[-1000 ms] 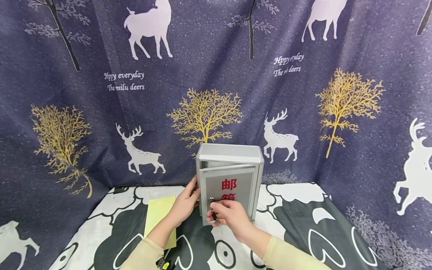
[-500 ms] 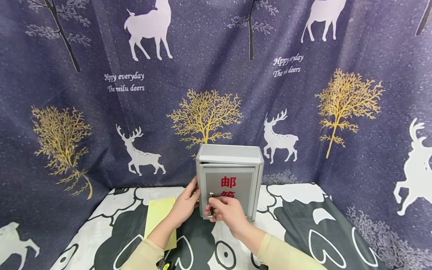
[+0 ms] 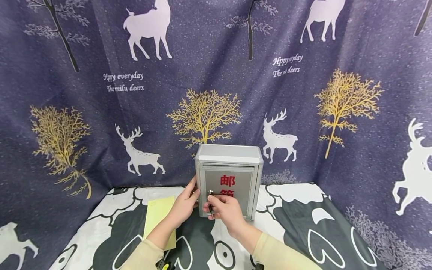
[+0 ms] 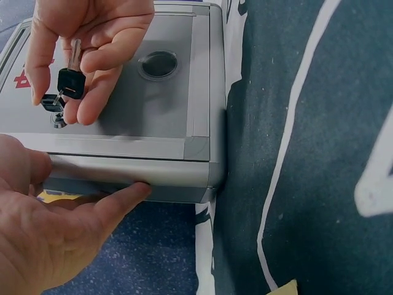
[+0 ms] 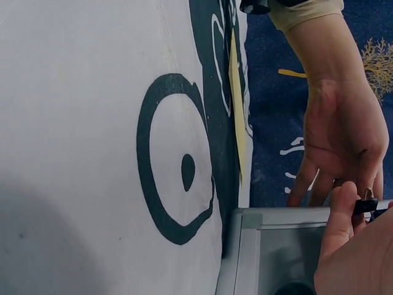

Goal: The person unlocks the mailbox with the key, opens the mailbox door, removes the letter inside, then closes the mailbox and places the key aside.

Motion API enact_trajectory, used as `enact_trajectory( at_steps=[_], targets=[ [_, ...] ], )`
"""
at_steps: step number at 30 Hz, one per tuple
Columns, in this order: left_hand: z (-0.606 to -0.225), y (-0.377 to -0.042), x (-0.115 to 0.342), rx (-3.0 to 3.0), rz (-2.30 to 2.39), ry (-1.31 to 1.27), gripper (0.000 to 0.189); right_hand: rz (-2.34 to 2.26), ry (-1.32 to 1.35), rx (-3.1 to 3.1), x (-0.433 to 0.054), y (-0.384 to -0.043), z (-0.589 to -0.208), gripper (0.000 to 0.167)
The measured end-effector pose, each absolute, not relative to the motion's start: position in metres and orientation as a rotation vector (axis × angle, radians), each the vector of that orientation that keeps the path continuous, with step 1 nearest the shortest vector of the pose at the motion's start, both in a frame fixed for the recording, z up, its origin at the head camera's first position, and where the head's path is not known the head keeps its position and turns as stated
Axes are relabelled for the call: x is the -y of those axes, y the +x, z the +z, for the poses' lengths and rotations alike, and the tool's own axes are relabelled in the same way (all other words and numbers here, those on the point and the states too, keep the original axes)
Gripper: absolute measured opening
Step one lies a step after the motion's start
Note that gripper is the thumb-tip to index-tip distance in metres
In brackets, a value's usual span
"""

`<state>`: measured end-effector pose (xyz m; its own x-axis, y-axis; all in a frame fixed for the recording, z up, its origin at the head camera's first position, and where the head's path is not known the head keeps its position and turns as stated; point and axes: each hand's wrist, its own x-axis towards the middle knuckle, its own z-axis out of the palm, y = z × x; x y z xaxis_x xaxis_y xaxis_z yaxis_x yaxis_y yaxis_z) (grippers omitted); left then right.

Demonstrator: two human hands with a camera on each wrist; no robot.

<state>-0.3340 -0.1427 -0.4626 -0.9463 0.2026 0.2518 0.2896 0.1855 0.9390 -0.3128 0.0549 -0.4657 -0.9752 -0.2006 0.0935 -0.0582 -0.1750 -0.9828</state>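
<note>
A silver-grey mailbox (image 3: 229, 152) with red characters on its door (image 3: 244, 187) stands upright in the head view. The door lies flush in its frame. My right hand (image 3: 229, 212) pinches a black-headed key (image 4: 51, 102) at the lock (image 4: 58, 121), near the door's left edge. A second black-headed key (image 4: 72, 83) hangs from it by a ring, in front of the right fingers. My left hand (image 3: 183, 205) rests against the mailbox's left side, fingers extended along it and thumb by the front edge.
A yellow sheet of paper (image 3: 156, 213) lies left of the mailbox, partly under the left forearm. Black-and-white patterned cloth (image 3: 297, 232) covers the surface. A dark blue curtain (image 3: 216, 71) with deer and trees hangs behind. The door's lower part has a round window (image 4: 158, 64).
The mailbox door, tilted out at the left a second ago, has swung in flush with the frame. My right hand moved in with it, still pinching the key. The left hand stayed put.
</note>
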Motion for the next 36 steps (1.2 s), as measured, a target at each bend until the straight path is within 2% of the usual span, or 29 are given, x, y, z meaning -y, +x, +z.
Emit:
enact_trajectory(
  at_steps=[22,36],
  targets=[
    [-0.4632,-0.3341,0.1431,2.361,-1.890,-0.496,0.063,-2.326,-0.300,-1.955,-0.0534,-0.3138,-0.4665,0.041],
    [-0.4639,-0.3351,0.1426,2.358,-1.875,-0.492,0.062,-2.397,-0.234,-1.920,-0.0489,-0.3139,-0.4672,0.038]
  ],
)
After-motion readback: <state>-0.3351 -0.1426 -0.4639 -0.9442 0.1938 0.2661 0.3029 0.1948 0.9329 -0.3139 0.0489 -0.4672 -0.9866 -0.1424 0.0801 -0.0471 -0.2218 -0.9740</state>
